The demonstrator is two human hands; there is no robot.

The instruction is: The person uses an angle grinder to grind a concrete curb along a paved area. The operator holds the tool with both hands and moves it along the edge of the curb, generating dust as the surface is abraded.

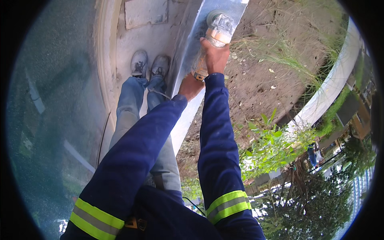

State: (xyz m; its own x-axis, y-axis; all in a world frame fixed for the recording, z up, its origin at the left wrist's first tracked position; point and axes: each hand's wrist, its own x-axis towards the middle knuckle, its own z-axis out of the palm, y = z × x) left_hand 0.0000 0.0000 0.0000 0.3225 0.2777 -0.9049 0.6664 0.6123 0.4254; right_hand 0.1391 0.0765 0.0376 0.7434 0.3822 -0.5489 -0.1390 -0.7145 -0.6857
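Sleeves (136,144), navy w/ hi-vis bands (98,221), nearest on my feed. L hand (191,87) grips rear of grinder (218,35) above ledge (197,35); R hand (217,56) wraps its body nearer disc (212,15). Disc's at ledge top, contact unclear to me. Shoes (139,63) L of ledge; soil (260,78) R, curved kerb (320,103) beyond.

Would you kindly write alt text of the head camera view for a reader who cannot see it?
A person's right hand grips a dusty orange angle grinder near its head, the left hand at its rear, over a pale ledge. Dusty shoes stand left of the ledge; soil and plants lie right.
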